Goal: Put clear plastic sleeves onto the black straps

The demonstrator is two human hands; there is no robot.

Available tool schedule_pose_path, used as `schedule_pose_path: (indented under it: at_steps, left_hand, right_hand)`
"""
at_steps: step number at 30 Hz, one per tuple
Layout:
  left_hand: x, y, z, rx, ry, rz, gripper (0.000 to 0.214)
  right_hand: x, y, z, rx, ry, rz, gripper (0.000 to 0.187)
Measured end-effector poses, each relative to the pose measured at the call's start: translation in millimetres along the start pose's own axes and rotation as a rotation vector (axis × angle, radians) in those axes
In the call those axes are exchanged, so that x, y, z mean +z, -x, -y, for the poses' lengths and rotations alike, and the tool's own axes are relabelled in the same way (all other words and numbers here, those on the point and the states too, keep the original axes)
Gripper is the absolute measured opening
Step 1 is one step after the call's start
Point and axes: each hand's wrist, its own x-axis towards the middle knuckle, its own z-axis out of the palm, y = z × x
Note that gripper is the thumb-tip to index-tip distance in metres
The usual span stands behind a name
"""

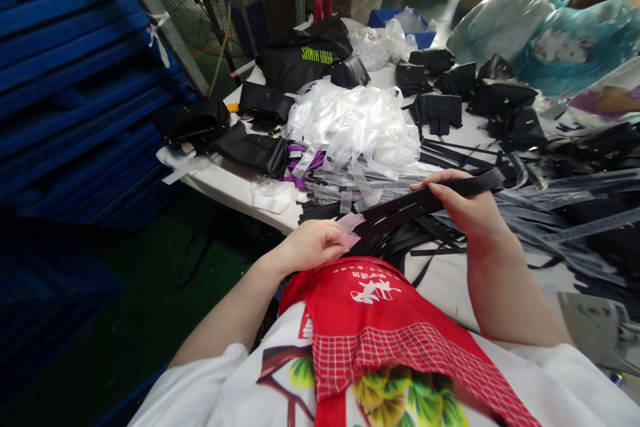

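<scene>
Close to the red apron, my left hand point(317, 245) is closed on a translucent plastic sleeve point(351, 221), whose pale end sticks out past the fingers. My right hand point(465, 203) grips a black strap point(400, 209), folded over at the palm and stretching left towards the sleeve. Whether the strap's end lies inside the sleeve or only beside it, I cannot tell. Beneath both hands lie many loose black straps point(430, 232). A heap of clear plastic sleeves point(355, 123) rises just beyond them.
Small black bags point(255, 150) lie at the table's left, and more black bags point(503, 97) at the back right. Straps in plastic point(565, 207) spread to the right. Blue stacked panels point(75, 80) stand left of the table. At right, a person's hand point(613, 100) shows.
</scene>
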Motion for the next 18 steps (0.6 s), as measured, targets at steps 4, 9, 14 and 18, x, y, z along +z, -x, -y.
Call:
schedule_pose_path:
  at_steps: [4, 9, 14, 18]
  left_hand:
    - [-0.5, -5.1, -0.4, 0.035, -0.037, 0.035, 0.018]
    - [-3.5, -13.7, -4.9, 0.092, -0.003, 0.068, 0.015]
    - [-1.5, -24.0, -5.1, 0.092, 0.105, 0.092, 0.015]
    - [1.4, -30.4, -1.2, 0.076, 0.201, 0.036, 0.014]
  right_hand:
    - [2.8, -1.4, 2.3, 0.029, 0.013, 0.062, 0.020]
    - [5.6, -3.5, 0.5, 0.058, 0.035, 0.166, 0.021]
    - [20.0, -3.6, -10.1, 0.106, -0.025, 0.280, 0.024]
    - [29.5, -2.9, -26.7, 0.167, -0.014, 0.309, 0.030]
